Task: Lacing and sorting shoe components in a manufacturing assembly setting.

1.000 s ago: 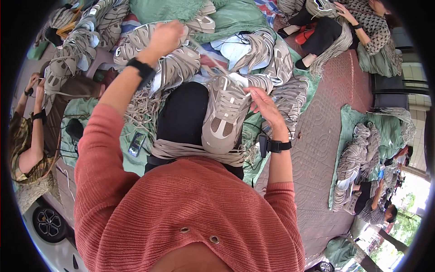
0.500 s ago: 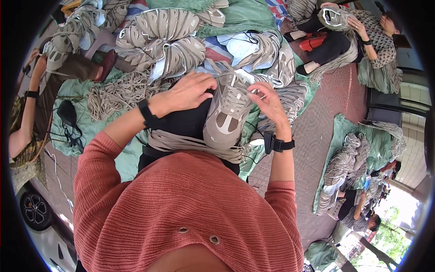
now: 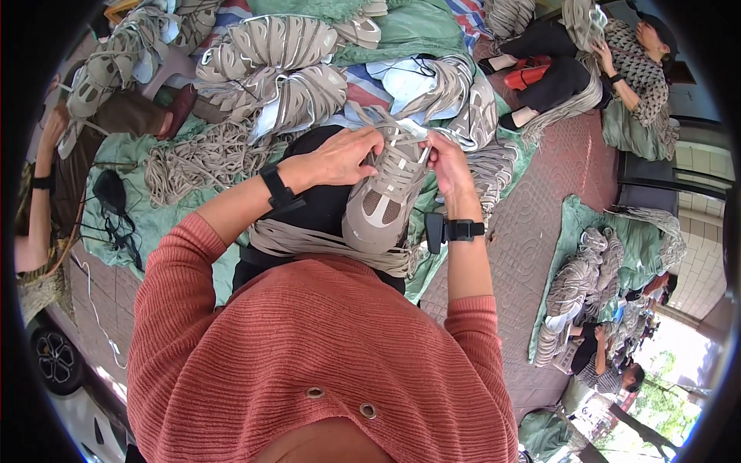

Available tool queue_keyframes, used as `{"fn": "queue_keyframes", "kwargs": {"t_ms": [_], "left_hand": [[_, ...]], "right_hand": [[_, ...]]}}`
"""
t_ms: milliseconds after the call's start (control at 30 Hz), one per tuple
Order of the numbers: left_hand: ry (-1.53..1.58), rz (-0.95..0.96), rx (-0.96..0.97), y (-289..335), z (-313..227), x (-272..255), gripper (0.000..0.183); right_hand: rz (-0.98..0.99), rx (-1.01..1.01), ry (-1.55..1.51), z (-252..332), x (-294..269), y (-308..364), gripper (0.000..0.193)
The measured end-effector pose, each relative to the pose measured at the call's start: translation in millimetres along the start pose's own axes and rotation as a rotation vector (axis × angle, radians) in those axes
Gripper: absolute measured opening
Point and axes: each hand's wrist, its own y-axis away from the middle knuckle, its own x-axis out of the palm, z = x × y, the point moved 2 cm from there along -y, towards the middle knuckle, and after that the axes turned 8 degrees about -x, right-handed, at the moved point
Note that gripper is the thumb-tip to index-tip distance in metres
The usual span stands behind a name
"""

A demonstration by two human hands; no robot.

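Note:
A grey-beige sneaker (image 3: 374, 220) rests on my lap, toe toward me, with flat beige shoelaces (image 3: 394, 174) crossing its front. My left hand (image 3: 343, 158) is bent over the shoe's left side, fingers curled in at the lace rows; what lies between its fingertips is hidden. At the upper right of the lacing, my right hand (image 3: 449, 163) pinches a shoelace between thumb and fingers. A thick bundle of beige laces (image 3: 297, 241) lies across my lap, below the shoe's toe.
Rows of nested sneakers (image 3: 270, 42) lie ahead on green sheeting (image 3: 417, 27), beside a lace heap (image 3: 193, 166). One co-worker (image 3: 633, 65) sits at far right holding a shoe; another person's arm (image 3: 42, 185) shows at left. A car wheel (image 3: 55, 355) stands lower left.
Both hands have closed in on the lacing. My right hand has gone from loosely spread fingers to a pinch, and my left has shifted right onto the shoe's edge.

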Motion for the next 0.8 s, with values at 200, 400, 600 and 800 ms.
{"fn": "queue_keyframes", "kwargs": {"t_ms": [200,400,600,800], "left_hand": [[-0.076,-0.111,0.192,21,5,2,0.021],[-0.149,-0.063,0.29,46,0,12,0.009],[-0.071,-0.016,0.214,55,-10,19,0.009],[0.104,-0.056,0.106,54,-10,22,0.011]], "right_hand": [[-0.11,-0.068,0.298,14,-23,-14,0.025],[0.19,0.057,0.057,-4,-19,-30,0.045],[-0.016,0.0,-0.376,-44,-81,-22,0.039],[0.023,0.032,-0.816,-61,-117,2,0.033]]}}
